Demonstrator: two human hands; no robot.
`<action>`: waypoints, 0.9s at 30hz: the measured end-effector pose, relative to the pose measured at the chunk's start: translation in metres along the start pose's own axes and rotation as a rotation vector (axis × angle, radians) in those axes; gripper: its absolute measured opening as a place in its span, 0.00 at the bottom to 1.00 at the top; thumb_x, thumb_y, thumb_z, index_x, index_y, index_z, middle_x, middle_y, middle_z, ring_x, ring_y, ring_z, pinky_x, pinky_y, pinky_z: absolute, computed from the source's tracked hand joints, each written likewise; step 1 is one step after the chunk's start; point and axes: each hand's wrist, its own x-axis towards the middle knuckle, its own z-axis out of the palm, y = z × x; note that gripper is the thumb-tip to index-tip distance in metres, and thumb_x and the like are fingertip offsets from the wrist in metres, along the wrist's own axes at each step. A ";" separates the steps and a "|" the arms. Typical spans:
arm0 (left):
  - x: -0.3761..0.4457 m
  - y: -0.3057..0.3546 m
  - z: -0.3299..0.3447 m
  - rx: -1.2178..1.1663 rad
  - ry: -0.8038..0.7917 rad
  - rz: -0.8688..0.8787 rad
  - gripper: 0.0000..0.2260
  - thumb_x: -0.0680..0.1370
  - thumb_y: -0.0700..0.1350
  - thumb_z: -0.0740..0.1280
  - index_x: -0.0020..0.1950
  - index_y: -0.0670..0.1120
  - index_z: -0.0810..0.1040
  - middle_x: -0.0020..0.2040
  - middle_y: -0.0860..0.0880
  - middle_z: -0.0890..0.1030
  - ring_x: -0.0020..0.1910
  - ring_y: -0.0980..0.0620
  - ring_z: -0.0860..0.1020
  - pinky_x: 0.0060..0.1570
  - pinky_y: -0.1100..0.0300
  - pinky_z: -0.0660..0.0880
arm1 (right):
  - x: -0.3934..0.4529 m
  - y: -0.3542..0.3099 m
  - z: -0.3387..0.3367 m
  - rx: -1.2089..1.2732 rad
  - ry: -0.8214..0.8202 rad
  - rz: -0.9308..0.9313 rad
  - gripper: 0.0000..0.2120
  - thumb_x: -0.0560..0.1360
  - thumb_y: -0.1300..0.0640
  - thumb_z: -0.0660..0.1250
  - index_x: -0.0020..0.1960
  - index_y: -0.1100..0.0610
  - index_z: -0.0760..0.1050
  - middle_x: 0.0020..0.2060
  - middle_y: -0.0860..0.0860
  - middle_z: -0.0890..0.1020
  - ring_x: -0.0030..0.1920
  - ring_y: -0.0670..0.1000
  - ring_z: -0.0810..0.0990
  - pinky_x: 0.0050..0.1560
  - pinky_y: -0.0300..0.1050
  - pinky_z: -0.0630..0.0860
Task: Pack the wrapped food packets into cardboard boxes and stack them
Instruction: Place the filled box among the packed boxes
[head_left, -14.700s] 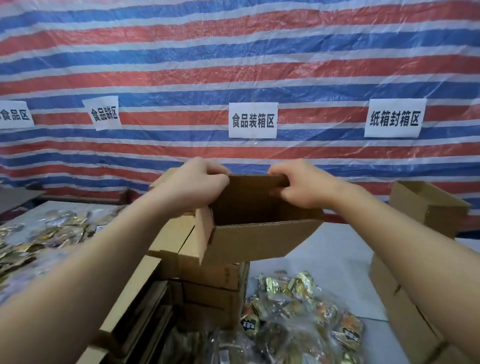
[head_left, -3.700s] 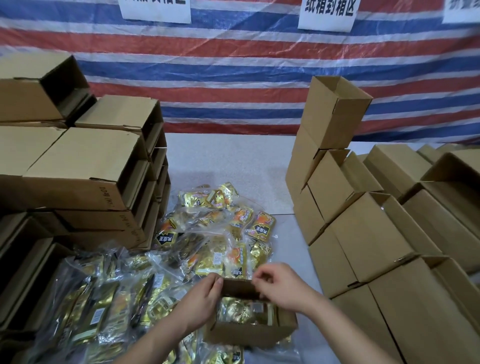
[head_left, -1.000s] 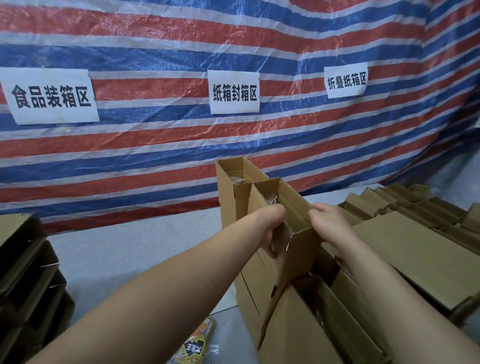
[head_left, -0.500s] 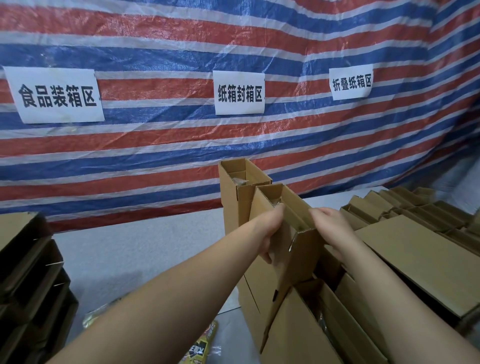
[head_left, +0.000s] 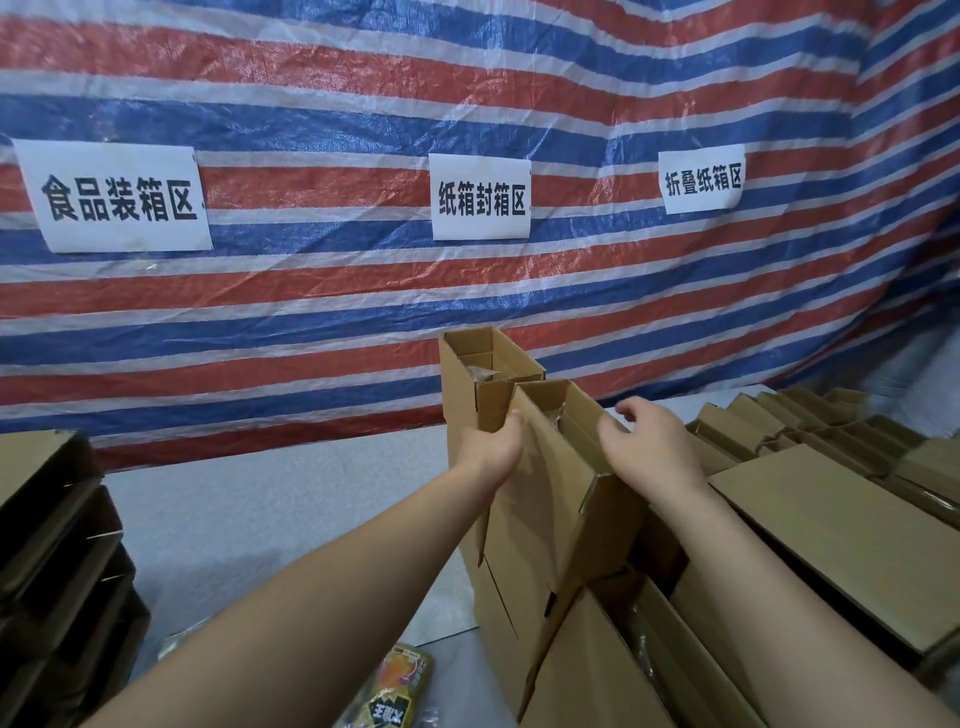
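Backing the grey table (head_left: 270, 514), striped tarp (head_left: 467, 78); left hand (head_left: 491, 449) grips box (head_left: 550, 499), right hand (head_left: 654, 447) released.

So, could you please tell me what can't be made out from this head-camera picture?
- Contents of the front box: hidden by its own walls.
- Left hand fingertips: hidden behind the box edge.
- Food packet: cut off by the bottom edge.
- Dark box stack: cut off by the left edge.
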 end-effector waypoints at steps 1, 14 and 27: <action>0.003 0.000 0.000 -0.008 0.022 0.036 0.36 0.78 0.66 0.61 0.79 0.50 0.57 0.75 0.45 0.68 0.72 0.40 0.68 0.71 0.39 0.67 | -0.001 -0.006 0.000 -0.036 0.016 -0.067 0.15 0.80 0.46 0.62 0.62 0.52 0.74 0.51 0.47 0.76 0.47 0.46 0.73 0.40 0.40 0.69; 0.019 -0.002 0.001 0.126 -0.082 0.159 0.41 0.75 0.72 0.59 0.81 0.57 0.48 0.80 0.48 0.59 0.77 0.41 0.61 0.72 0.38 0.64 | 0.000 -0.025 0.019 -0.046 -0.257 -0.273 0.10 0.79 0.44 0.64 0.49 0.46 0.82 0.38 0.41 0.81 0.38 0.45 0.80 0.39 0.42 0.82; 0.024 -0.002 -0.001 0.130 -0.164 0.159 0.38 0.77 0.72 0.53 0.81 0.56 0.46 0.81 0.50 0.56 0.78 0.43 0.58 0.75 0.42 0.59 | 0.003 -0.029 0.021 -0.018 -0.311 -0.290 0.09 0.79 0.46 0.63 0.47 0.46 0.81 0.37 0.45 0.82 0.39 0.46 0.81 0.41 0.46 0.83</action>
